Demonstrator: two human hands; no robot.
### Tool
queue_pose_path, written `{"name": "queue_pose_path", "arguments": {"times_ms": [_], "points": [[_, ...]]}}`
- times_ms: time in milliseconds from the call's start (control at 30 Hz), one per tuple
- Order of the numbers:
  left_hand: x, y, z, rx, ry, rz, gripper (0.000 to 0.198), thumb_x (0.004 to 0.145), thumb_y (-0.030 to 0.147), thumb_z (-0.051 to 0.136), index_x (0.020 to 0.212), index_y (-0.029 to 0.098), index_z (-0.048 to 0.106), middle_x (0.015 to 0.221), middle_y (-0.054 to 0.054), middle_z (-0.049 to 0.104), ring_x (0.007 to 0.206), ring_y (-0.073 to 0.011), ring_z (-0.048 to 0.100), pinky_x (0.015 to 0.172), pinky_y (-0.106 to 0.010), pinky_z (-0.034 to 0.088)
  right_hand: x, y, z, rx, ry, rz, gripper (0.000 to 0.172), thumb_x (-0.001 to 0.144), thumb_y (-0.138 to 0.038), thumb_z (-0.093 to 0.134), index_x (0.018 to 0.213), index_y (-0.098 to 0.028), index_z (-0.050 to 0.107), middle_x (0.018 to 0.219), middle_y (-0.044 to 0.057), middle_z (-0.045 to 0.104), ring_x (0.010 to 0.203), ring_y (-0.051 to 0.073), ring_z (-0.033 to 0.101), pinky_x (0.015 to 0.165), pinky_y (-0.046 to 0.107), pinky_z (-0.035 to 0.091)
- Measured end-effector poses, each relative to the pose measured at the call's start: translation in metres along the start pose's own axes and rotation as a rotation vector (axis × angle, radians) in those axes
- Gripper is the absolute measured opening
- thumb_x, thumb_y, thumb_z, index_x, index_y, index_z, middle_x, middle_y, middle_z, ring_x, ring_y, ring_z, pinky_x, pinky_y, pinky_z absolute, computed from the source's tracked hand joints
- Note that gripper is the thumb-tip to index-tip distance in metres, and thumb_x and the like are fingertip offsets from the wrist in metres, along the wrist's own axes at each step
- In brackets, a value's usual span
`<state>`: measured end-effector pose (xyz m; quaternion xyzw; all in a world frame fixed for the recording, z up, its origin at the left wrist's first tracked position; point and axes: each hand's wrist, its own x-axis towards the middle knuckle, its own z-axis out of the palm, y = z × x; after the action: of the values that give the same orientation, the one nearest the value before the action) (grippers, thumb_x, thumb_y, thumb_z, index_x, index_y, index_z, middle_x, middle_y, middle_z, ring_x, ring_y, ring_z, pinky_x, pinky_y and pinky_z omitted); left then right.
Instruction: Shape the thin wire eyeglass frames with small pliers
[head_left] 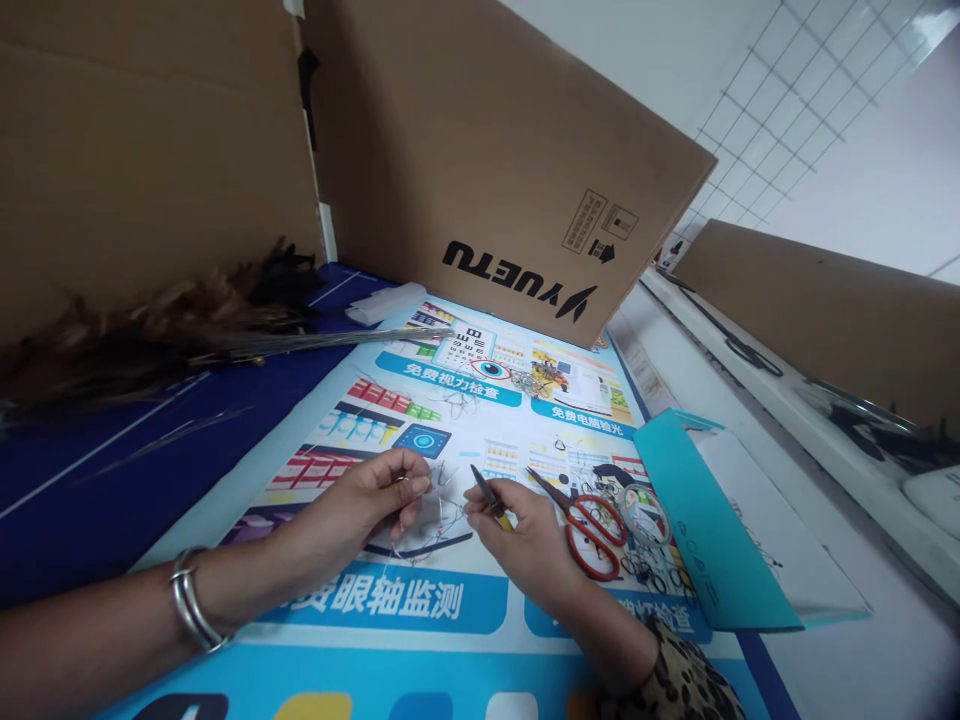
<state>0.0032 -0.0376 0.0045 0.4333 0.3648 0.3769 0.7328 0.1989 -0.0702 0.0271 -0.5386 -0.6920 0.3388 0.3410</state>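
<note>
My left hand (394,492), with metal bangles on its wrist, is closed in a pinch on a thin wire (441,505); the strand's full length is hard to follow. Across from it, my right hand (529,540) grips small pliers (489,492) with dark pointed jaws and a yellow handle, the tips pointing up and left. Fine wire bits lie on the printed sheet beneath both hands. Red-handled scissors (598,535) rest just right of my right hand. A roll of clear tape (646,514) and several small dark wire loops (656,570) lie beside them.
A teal box (712,540) with a white inside stands at the right. Brown feathers (150,335) and a bundle of long thin wires (322,341) lie at the left. Tall cardboard panels (465,130) rise behind. A small wire heap (531,380) sits farther back.
</note>
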Motion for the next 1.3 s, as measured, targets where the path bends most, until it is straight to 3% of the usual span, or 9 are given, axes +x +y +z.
{"name": "queue_pose_path", "arguments": {"times_ms": [667, 967, 1300], "points": [[-0.0023, 0.0005, 0.0003, -0.031, -0.031, -0.014, 0.021, 0.083, 0.034, 0.060, 0.076, 0.020, 0.046, 0.049, 0.008, 0.047, 0.043, -0.0070, 0.036, 0.044, -0.019, 0.025, -0.0021, -0.0019, -0.0044, -0.066, 0.084, -0.091, 0.015, 0.078, -0.016, 0.057, 0.088, -0.019, 0.067, 0.088, 0.002, 0.068, 0.082, 0.015, 0.062, 0.076, 0.024, 0.047], [-0.0021, 0.0005, -0.0016, -0.047, -0.034, -0.021, 0.017, 0.084, 0.031, 0.059, 0.080, 0.020, 0.047, 0.049, 0.008, 0.047, 0.043, -0.0069, 0.036, 0.044, -0.019, 0.025, -0.0017, 0.0019, -0.0019, -0.102, -0.017, -0.083, 0.018, 0.078, -0.014, 0.055, 0.090, -0.020, 0.067, 0.091, 0.002, 0.068, 0.086, 0.016, 0.062, 0.079, 0.025, 0.046], [-0.0018, 0.0014, -0.0028, -0.060, -0.034, -0.011, 0.014, 0.084, 0.029, 0.058, 0.080, 0.020, 0.049, 0.048, 0.008, 0.048, 0.044, -0.0072, 0.036, 0.045, -0.019, 0.026, -0.0024, 0.0034, -0.0091, -0.235, -0.129, -0.189, 0.020, 0.081, -0.014, 0.053, 0.095, -0.020, 0.066, 0.089, 0.003, 0.066, 0.084, 0.017, 0.059, 0.074, 0.024, 0.044]]}}
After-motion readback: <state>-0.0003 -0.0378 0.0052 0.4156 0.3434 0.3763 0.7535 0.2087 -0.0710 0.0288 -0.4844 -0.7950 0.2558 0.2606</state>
